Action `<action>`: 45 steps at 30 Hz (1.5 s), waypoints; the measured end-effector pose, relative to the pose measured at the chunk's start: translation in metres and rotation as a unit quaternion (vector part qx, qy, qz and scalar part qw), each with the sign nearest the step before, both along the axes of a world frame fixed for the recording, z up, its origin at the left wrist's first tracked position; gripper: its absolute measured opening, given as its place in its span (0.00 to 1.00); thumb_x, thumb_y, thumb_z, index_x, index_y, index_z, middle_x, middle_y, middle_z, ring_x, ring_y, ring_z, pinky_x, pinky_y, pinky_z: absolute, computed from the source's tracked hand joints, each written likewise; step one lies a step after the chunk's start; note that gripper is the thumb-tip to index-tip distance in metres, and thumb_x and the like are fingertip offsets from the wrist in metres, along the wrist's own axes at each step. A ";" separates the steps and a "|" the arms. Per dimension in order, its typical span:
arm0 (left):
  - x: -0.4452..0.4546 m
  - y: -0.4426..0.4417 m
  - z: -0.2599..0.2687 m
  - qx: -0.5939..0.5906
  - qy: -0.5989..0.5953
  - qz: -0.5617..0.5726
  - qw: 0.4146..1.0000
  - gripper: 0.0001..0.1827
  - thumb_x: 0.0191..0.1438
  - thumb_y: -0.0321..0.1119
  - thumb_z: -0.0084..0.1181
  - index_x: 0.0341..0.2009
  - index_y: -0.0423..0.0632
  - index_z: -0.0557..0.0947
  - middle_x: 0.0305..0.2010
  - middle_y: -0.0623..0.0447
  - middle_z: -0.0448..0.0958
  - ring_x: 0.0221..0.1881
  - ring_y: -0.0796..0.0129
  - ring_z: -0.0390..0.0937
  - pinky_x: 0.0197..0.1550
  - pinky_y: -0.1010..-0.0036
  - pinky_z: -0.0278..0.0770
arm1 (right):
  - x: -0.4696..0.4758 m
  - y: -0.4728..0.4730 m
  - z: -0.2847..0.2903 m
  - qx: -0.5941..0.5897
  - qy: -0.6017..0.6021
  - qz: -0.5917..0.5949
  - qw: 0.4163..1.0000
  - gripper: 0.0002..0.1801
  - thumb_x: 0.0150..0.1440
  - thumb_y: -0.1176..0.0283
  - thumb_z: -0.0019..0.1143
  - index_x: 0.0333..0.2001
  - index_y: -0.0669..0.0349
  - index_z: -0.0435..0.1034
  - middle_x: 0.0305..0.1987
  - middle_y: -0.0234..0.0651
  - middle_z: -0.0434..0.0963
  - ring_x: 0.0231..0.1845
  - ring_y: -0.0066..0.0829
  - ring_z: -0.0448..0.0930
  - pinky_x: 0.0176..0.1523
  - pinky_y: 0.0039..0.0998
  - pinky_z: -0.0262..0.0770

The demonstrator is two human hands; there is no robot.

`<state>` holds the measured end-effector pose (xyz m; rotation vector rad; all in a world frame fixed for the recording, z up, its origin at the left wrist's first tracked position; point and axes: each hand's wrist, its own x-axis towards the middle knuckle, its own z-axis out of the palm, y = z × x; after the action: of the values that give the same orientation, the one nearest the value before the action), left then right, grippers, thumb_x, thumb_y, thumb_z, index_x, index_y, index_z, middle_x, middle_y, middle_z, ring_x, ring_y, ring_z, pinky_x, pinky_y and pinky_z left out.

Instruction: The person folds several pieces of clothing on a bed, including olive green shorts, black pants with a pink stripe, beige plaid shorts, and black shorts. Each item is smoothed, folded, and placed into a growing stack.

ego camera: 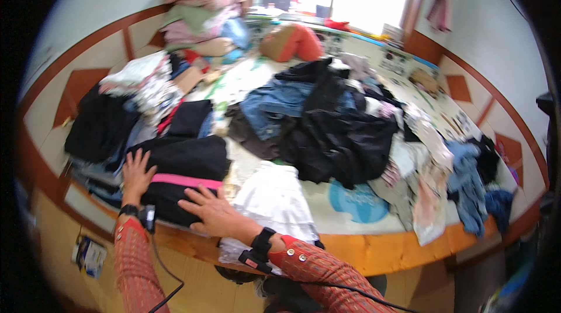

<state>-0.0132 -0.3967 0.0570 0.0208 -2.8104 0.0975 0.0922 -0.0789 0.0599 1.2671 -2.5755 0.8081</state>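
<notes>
Both hands rest on a folded black garment with a pink stripe (188,180) near the left front edge of the bed-like platform. My left hand (136,175) lies spread on its left side, fingers apart. My right hand (214,212) is spread over its lower right part, palm down. Just right of that hand lies a white ruffled garment (276,194), partly over the wooden edge. Another folded black garment (190,118) lies behind, and a black folded pile (103,124) stands to the left on folded jeans.
A heap of black clothes (342,146) and a denim garment (276,102) fills the middle. Light clothes and a blue denim piece (464,186) hang over the right edge. Stacked bedding (201,19) and a red and brown cushion (291,43) stand at the back. The wooden edge (377,254) runs along the front.
</notes>
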 end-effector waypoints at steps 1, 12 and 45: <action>-0.002 -0.001 0.000 -0.009 -0.022 0.013 1.000 0.35 0.61 0.56 0.52 0.71 0.62 0.65 0.77 0.49 0.55 0.77 0.40 0.47 0.72 0.43 0.49 | 0.006 0.014 0.001 0.021 -0.016 0.005 1.000 0.39 0.53 0.58 0.63 0.69 0.51 0.62 0.76 0.46 0.57 0.76 0.57 0.54 0.68 0.69 0.53; 0.022 0.004 -0.003 0.122 -0.023 0.060 0.990 0.31 0.71 0.56 0.32 0.74 0.63 0.59 0.80 0.52 0.48 0.80 0.50 0.43 0.72 0.36 0.34 | 0.110 0.283 -0.024 -0.054 -0.062 -0.229 0.970 0.30 0.62 0.61 0.58 0.66 0.56 0.66 0.73 0.50 0.62 0.75 0.50 0.59 0.73 0.50 0.55; 0.204 0.588 -0.073 0.214 -0.107 -0.474 0.847 0.18 0.60 0.41 0.54 0.52 0.51 0.82 0.62 0.46 0.74 0.66 0.44 0.66 0.64 0.47 0.62 | 0.025 0.645 0.013 -0.085 0.140 -0.607 0.778 0.25 0.52 0.71 0.55 0.55 0.63 0.75 0.69 0.54 0.67 0.59 0.52 0.77 0.61 0.39 0.75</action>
<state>0.1908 0.1914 -0.0164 -1.3116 -2.6332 -0.7892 0.1168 0.5664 0.0727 -0.4130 -2.2767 0.4484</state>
